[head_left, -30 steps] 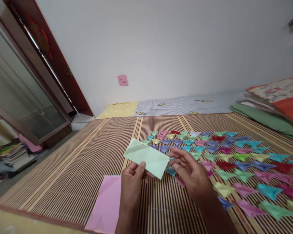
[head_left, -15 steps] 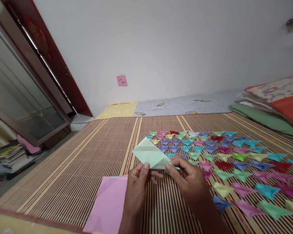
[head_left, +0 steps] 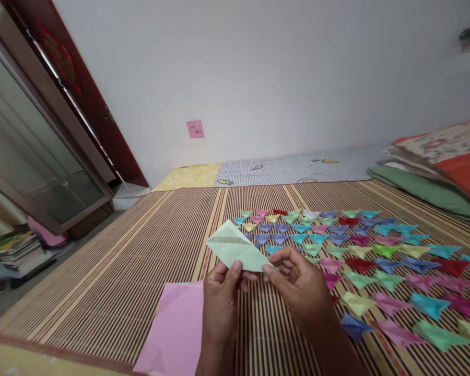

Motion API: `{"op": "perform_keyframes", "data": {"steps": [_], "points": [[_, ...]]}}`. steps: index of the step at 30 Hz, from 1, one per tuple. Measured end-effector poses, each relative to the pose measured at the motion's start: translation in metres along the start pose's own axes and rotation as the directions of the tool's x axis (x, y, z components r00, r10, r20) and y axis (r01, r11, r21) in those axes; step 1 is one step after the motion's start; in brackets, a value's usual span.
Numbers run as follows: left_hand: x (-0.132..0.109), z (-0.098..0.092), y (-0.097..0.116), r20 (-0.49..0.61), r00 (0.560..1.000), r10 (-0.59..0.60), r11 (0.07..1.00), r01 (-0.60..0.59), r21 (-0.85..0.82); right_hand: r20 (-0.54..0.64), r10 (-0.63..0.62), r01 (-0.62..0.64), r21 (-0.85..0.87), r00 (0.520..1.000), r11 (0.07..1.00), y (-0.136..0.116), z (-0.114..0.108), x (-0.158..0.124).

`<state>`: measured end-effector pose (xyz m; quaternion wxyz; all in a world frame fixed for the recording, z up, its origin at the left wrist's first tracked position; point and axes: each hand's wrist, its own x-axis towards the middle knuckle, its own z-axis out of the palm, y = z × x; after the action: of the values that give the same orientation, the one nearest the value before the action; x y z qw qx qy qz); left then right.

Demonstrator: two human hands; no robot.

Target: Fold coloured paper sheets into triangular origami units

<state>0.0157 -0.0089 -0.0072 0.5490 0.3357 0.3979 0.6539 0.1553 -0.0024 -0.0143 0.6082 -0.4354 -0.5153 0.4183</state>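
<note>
A pale green sheet of origami paper point(head_left: 235, 245), partly folded and creased, is held up over the striped mat. My left hand point(head_left: 225, 292) pinches its lower edge, the thumb on the near face and the fingers behind. At the paper's right corner, my right hand point(head_left: 295, 279) grips it between thumb and fingers. Many small folded paper pieces point(head_left: 359, 280) in several colours lie in rows on the mat, beyond and to the right of my hands. Beside my left forearm rests a stack of pink paper point(head_left: 176, 324), with a green edge showing beneath.
The striped mat point(head_left: 149, 250) covers the bed up to a checked sheet point(head_left: 282, 169) by the wall. Folded bedding point(head_left: 434, 193) lies at the right. A pink note point(head_left: 195, 129) is on the wall. Books point(head_left: 13, 250) are piled at the left.
The paper has shifted slightly left, and its right corner now looks flatter and longer. My right-hand fingers have moved a little at that corner; my left hand keeps its pinch.
</note>
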Motion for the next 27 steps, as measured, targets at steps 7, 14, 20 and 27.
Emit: {"op": "perform_keyframes", "data": {"steps": [7, 14, 20, 27], "points": [[0.001, -0.001, 0.003, -0.081, 0.996, -0.032, 0.997, 0.026, -0.07, 0.033, 0.021, -0.019, -0.074, 0.999, 0.997, -0.002, -0.01, 0.005], [-0.002, -0.004, 0.001, 0.124, 0.992, 0.006, 0.966, -0.037, 0.255, 0.105, 0.077, -0.071, -0.064, 0.991, 0.995, -0.01, -0.013, 0.004], [-0.006, -0.001, 0.009, 0.16, 0.987, 0.0, 0.949, -0.051, 0.311, 0.142, 0.07, -0.081, 0.076, 0.987, 0.994, -0.008, -0.015, 0.005], [-0.007, -0.005, 0.007, 0.253, 0.937, -0.242, 0.97, 0.238, 0.045, 0.058, -0.195, 0.199, -0.065, 0.979, 0.978, -0.011, -0.022, 0.005]]}}
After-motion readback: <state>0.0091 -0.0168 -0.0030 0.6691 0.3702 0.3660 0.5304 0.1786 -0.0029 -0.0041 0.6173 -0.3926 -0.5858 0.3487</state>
